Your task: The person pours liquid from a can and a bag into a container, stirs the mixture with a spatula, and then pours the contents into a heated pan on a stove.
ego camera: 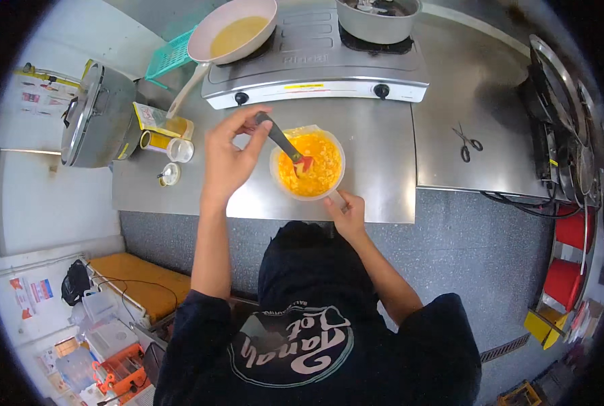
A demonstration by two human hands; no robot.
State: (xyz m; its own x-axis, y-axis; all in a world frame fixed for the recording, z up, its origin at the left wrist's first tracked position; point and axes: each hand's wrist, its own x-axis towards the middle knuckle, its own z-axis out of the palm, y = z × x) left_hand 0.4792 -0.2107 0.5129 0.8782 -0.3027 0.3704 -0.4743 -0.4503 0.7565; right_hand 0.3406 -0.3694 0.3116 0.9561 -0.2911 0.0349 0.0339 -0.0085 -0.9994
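My left hand (236, 149) grips the dark handle of a spatula (281, 142), its red and yellow head dipped in a yellow-orange mixture with small pale bits (319, 167). That mixture fills a translucent plastic measuring jug (343, 175) near the front edge of the steel counter. Around the jug's handle, at its lower right, my right hand (349, 214) is closed. Beyond the jug stands a two-burner gas stove (307, 66), with a light pink frying pan (199, 43) holding a layer of yellowish liquid on the left burner and a grey pot (378, 28) on the right one.
Left on the counter are a large lidded pot (114, 116), a yellow packet (154, 119), a small clear container (180, 150) and a small round lid or dish (171, 173). Black scissors (467, 142) lie to the right. Pans and lids (560, 101) stand at the far right, above trailing cables.
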